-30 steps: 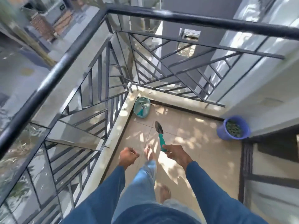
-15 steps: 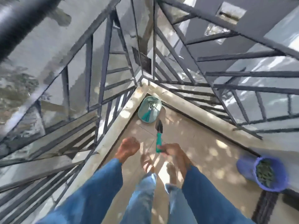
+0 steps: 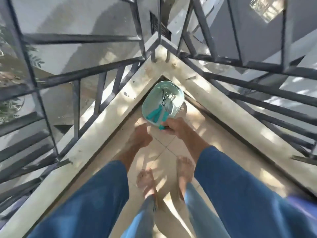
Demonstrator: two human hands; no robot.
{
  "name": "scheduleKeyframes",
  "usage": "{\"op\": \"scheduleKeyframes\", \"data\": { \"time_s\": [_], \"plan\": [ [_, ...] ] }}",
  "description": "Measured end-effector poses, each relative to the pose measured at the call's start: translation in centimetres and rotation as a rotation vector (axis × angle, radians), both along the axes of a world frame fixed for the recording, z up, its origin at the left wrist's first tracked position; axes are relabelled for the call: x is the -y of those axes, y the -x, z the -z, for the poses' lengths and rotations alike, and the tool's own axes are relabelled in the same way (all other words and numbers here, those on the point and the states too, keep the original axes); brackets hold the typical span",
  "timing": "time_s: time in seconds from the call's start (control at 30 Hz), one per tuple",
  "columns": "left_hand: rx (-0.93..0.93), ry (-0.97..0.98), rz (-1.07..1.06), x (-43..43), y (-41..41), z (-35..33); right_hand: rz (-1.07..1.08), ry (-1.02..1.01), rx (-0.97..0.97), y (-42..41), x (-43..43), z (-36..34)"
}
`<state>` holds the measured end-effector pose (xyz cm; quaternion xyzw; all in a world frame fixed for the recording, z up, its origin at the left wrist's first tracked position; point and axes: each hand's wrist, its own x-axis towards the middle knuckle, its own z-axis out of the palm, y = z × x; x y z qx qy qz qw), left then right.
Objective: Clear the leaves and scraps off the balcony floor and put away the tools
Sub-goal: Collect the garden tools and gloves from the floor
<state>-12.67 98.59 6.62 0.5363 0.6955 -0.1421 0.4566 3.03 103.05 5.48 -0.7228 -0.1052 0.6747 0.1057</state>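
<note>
Balcony corner: a trowel [image 3: 162,127] is gripped by its teal handle in the right hand [image 3: 175,127], its blade over the basket [image 3: 179,93]. The left hand [image 3: 139,134] hangs alongside, seemingly empty and loosely curled. It is best laid flat among the tools [image 3: 155,115] before being released.

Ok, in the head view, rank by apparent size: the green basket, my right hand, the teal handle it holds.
Largest: green basket.
Then: right hand.
Smallest: teal handle, mostly hidden in that hand.
</note>
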Motion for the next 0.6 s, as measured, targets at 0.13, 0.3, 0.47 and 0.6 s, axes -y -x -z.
{"op": "scheduleKeyframes", "data": {
  "time_s": [0.13,0.3,0.47,0.6],
  "plan": [
    [0.030,0.047,0.062,-0.8,-0.2,5.1,0.030,0.016,0.043,0.1,-2.2,6.3],
    [0.062,0.073,0.082,-1.0,-0.2,8.1,0.054,0.011,0.071,0.8,-3.2,9.3],
    [0.063,0.065,0.086,-0.9,-0.2,8.6,0.015,0.002,0.124,1.2,-2.4,11.0],
    [0.038,0.047,0.059,0.2,0.3,7.2,-0.071,-0.049,0.192,0.3,-0.1,9.5]
  ]
}}
